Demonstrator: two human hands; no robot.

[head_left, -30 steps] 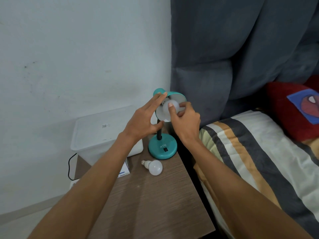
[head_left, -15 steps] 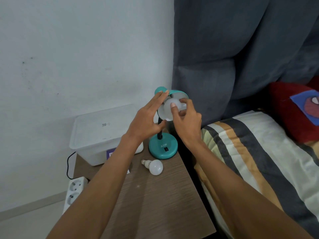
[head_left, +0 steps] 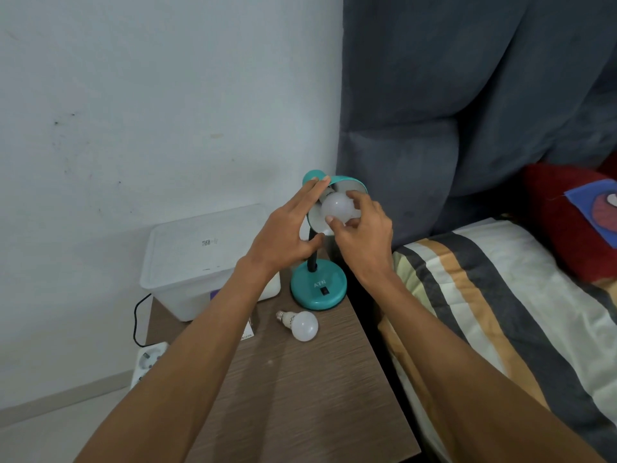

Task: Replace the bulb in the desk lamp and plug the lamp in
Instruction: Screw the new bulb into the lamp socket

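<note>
Since 1 second ago, the bulb (head_left: 339, 208) has been drawn further out of the lamp shade (head_left: 350, 183), pinched in the right hand (head_left: 362, 233) fingers; the shade is steadied by the left hand (head_left: 288, 232), fingers spread. 1 spare bulb (head_left: 302, 325) lies on the table (head_left: 300, 396), suggesting seating remains unfinished.

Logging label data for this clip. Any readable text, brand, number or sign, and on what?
"ATN": on the teal lamp base.
Printed code mark on the white box lid: too small to read.
Print on the loose bulb collar: blurred.
Print on the carton under the left forearm: unreadable.
</note>
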